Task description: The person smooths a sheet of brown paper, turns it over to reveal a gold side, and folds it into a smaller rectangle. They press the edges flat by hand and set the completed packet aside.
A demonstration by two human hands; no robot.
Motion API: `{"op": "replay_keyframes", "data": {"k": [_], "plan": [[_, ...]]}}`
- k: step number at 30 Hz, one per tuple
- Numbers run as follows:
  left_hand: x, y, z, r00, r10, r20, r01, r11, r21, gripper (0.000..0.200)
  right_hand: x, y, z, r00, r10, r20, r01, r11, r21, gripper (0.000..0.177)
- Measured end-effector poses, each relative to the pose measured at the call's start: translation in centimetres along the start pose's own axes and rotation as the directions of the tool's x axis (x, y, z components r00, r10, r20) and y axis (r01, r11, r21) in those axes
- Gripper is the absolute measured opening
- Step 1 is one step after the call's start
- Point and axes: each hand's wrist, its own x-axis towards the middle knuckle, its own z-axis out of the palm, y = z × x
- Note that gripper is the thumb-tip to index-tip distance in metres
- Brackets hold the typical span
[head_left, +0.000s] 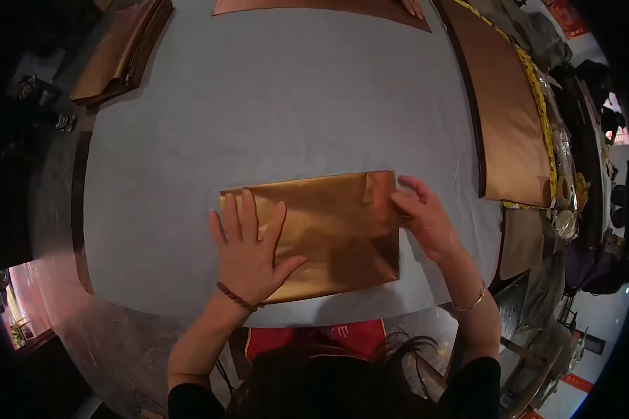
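A gold-coloured folded paper packet [328,209] lies near the front of the pale cloth-like cover on the table. My left hand [246,244] rests flat on the packet's left part, fingers spread and pointing away from me. At the packet's right edge is my right hand [428,215], its thumb tip right at the edge and the index finger raised apart from the thumb. Its lower fingers are partly hidden. An orange-brown reflective patch shows on the packet beside that hand.
A stack of copper-coloured sheets [122,59] lies at the far left corner. Along the right side lies another stack [503,105] edged with yellow tape. Across the table, another person's hand [414,8] touches a copper sheet [321,5]. Clear rolls [565,220] sit at the right.
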Motion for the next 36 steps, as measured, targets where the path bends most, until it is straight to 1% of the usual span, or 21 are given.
{"op": "replay_keyframes", "data": {"k": [1, 2, 3, 5, 7, 9, 10, 11, 13, 14, 15, 17, 18, 19, 21, 22, 24, 25, 27, 31, 36], "plan": [[0.0, 0.0, 0.0, 1.000, -0.005, 0.008, 0.005, 1.000, -0.010, 0.084, 0.3, 0.0, 0.0, 0.993, 0.074, 0.096, -0.076, 0.997, 0.017, 0.057], [0.0, 0.0, 0.0, 1.000, -0.016, 0.006, 0.017, 1.000, -0.013, 0.083, 0.2, 0.1, 0.7, 0.993, 0.065, 0.099, -0.064, 0.998, -0.016, 0.038], [0.0, -0.1, 0.1, 1.000, -0.018, -0.005, 0.018, 1.000, -0.011, 0.083, 0.0, 0.0, 1.4, 0.993, 0.056, 0.101, -0.054, 0.998, -0.020, 0.038], [-0.2, -0.3, 0.2, 1.000, 0.005, -0.026, -0.005, 1.000, -0.004, 0.081, -0.6, -0.1, 2.5, 0.984, -0.170, 0.052, 0.171, 0.985, -0.011, 0.025], [0.0, -0.5, -0.3, 0.996, 0.009, -0.086, -0.016, 0.996, -0.091, 0.076, -1.5, 0.2, 2.2, 0.963, -0.259, 0.073, 0.264, 0.962, -0.069, 0.022], [0.4, -0.9, -1.4, 0.954, 0.058, -0.295, -0.064, 0.998, -0.009, 0.073, -2.6, 0.2, 1.8, 0.935, -0.342, 0.094, 0.352, 0.928, -0.123, 0.020], [1.1, -0.6, -3.2, 0.921, 0.067, -0.384, -0.089, 0.995, -0.040, 0.066, -3.3, 0.1, 1.5, 0.905, -0.397, 0.152, 0.424, 0.868, -0.258, 0.018], [1.7, -0.4, -4.5, 0.918, 0.064, -0.391, -0.085, 0.996, -0.036, 0.066, -3.8, 0.0, 1.3, 0.871, -0.441, 0.217, 0.491, 0.783, -0.382, 0.016], [2.9, -0.2, -7.0, 0.905, 0.248, -0.345, -0.305, 0.944, -0.123, 0.060, -5.6, -1.2, 2.2, 0.867, -0.443, 0.229, 0.496, 0.814, -0.302, 0.015], [3.4, 0.8, -8.9, 0.871, 0.290, -0.397, -0.370, 0.919, -0.140, 0.047, -6.3, -1.6, 2.1, 0.858, -0.441, 0.262, 0.508, 0.800, -0.319, 0.016], [3.4, 1.3, -9.9, 0.867, 0.291, -0.405, -0.370, 0.920, -0.132, 0.047, -7.0, -1.9, 2.1, 0.851, -0.436, 0.293, 0.519, 0.785, -0.337, 0.017], [3.4, 2.3, -11.3, 0.884, 0.403, -0.236, -0.463, 0.820, -0.336, 0.041, -8.4, -2.5, 2.4, 0.823, -0.467, 0.323, 0.558, 0.773, -0.302, 0.019], [3.6, 3.1, -11.7, 0.840, 0.427, -0.334, -0.529, 0.781, -0.332, 0.029, -9.0, -2.7, 2.4, 0.800, -0.488, 0.349, 0.584, 0.767, -0.266, 0.020], [3.5, 3.4, -12.0, 0.834, 0.435, -0.340, -0.538, 0.779, -0.321, 0.029, -9.5, -2.8, 2.2, 0.793, -0.500, 0.346, 0.594, 0.760, -0.264, 0.020], [3.3, 4.0, -12.0, 0.872, 0.398, -0.285, -0.490, 0.710, -0.507, 0.021, -10.4, -3.2, 1.8, 0.796, -0.459, 0.395, 0.591, 0.729, -0.344, 0.021], [3.2, 4.3, -12.2, 0.868, 0.403, -0.291, -0.497, 0.711, -0.498, 0.021, -10.9, -3.3, 1.9, 0.790, -0.470, 0.394, 0.600, 0.723, -0.342, 0.021], [2.9, 4.7, -12.3, 0.892, 0.363, -0.270, -0.450, 0.647, -0.615, 0.018, -11.5, -3.1, 2.4, 0.817, -0.451, 0.360, 0.516, 0.850, -0.106, 0.023], [2.7, 4.8, -12.4, 0.890, 0.365, -0.272, -0.453, 0.651, -0.610, 0.018, -11.7, -2.9, 2.4, 0.813, -0.457, 0.362, 0.521, 0.847, -0.102, 0.023], [2.3, 5.0, -12.6, 0.937, 0.335, -0.100, -0.306, 0.649, -0.696, 0.019, -11.8, -2.4, 2.3, 0.845, -0.437, 0.309, 0.439, 0.896, 0.066, 0.024], [1.2, 5.5, -12.4, 0.935, 0.347, -0.076, -0.285, 0.604, -0.744, 0.019, -12.5, -1.4, 2.1, 0.853, -0.425, 0.302, 0.423, 0.903, 0.077, 0.024], [0.3, 5.8, -12.5, 0.945, 0.322, -0.058, -0.256, 0.617, -0.744, 0.019, -13.0, -0.7, 2.5, 0.830, -0.478, 0.287, 0.501, 0.866, -0.008, 0.027]]}}
